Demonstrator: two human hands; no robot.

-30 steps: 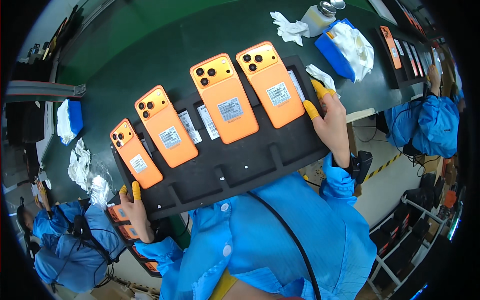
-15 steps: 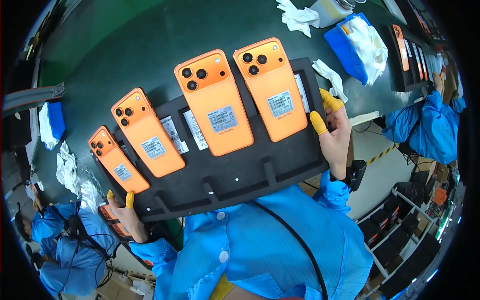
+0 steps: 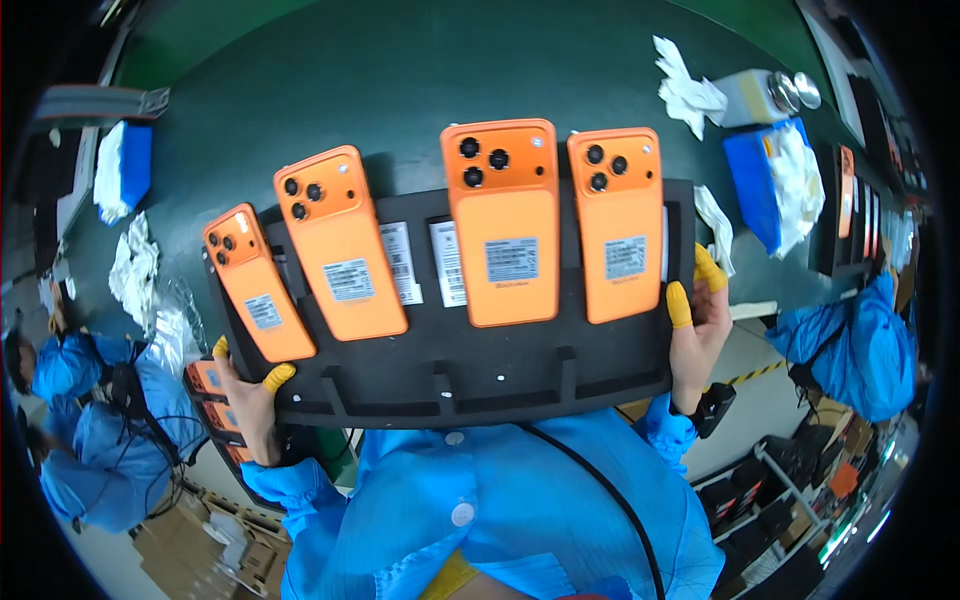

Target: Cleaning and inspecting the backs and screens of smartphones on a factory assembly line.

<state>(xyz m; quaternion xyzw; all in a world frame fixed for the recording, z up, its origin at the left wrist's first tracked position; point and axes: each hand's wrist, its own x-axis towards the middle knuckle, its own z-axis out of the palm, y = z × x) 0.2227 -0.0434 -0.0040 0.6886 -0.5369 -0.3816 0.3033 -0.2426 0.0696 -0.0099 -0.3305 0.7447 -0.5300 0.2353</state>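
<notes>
Left hand: the left hand (image 3: 247,400) gripped the near-left corner of the black tray (image 3: 480,375), yellow-capped fingers (image 3: 279,376) on top.
Right hand: the right hand (image 3: 697,335) clasped the tray's right edge.
Tray: held above the green table (image 3: 400,90), against the blue smock (image 3: 500,500).
Load: four orange phones (image 3: 500,225) lay back-up in a row.
Beyond: a blue box (image 3: 770,185) held white cloths.

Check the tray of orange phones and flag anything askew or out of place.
The four orange phones lie unevenly on the black tray: the two on the left tilt, the two on the right stand straighter. Crumpled white wipes litter the green table.
</notes>
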